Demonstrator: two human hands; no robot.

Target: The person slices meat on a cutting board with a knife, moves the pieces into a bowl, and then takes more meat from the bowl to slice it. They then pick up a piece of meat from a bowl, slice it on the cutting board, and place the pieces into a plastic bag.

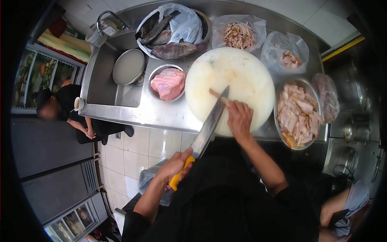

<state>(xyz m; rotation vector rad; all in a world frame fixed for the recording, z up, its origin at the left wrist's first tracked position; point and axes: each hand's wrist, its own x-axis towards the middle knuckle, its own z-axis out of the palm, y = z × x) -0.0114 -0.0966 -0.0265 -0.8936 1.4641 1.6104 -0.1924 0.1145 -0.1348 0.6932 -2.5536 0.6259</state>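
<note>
My left hand (177, 166) is wrapped round the yellow handle of a large knife (210, 126), whose long blade reaches up over the round white cutting board (252, 66). The blade's tip end lies across a thin brownish strip of meat (215, 93). Over the board, my right hand (240, 119) has its fingers bunched on the strip's right end, close beside the blade. My fingertips partly cover that end. To the right of the board stands an oval metal tray of pale meat slices (298, 115). Left of it is a metal bowl (151, 82) with raw pink meat (168, 84).
Whole fish (173, 50) lie in a plastic-lined basin at the back. Bags of cut strips (238, 35) and small pieces (291, 59) stand behind the board. A wrapped bag (325, 97) sits far right. The sink (107, 90) holds a round pan (128, 67). A person (66, 107) sits at left.
</note>
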